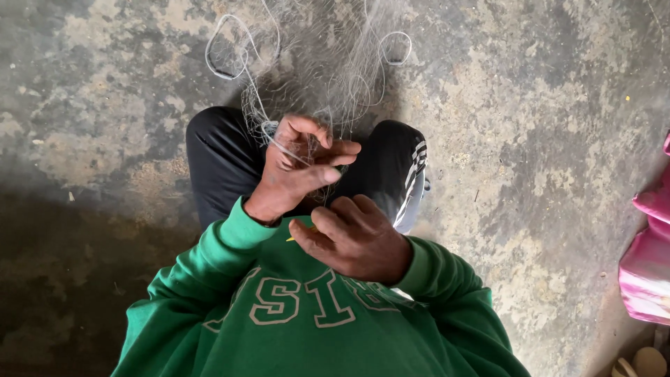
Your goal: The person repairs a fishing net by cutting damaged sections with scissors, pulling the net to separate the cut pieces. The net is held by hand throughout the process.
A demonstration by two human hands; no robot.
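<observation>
A fine, pale fishing net [328,63] of thin line spreads over my knees and out onto the concrete floor [523,126]. My left hand [300,167] is closed on a bunch of its mesh and line, held above my lap. My right hand [356,237] sits just below it, against my chest, fingers curled around a small yellow tool [293,238] of which only the tip shows. Thicker white loops of cord [227,49] lie at the net's far edge.
I sit on worn, stained concrete in dark trousers [223,160] and a green sweatshirt [307,321]. A pink and white bag [649,265] lies at the right edge, with a round pale object [649,361] below it.
</observation>
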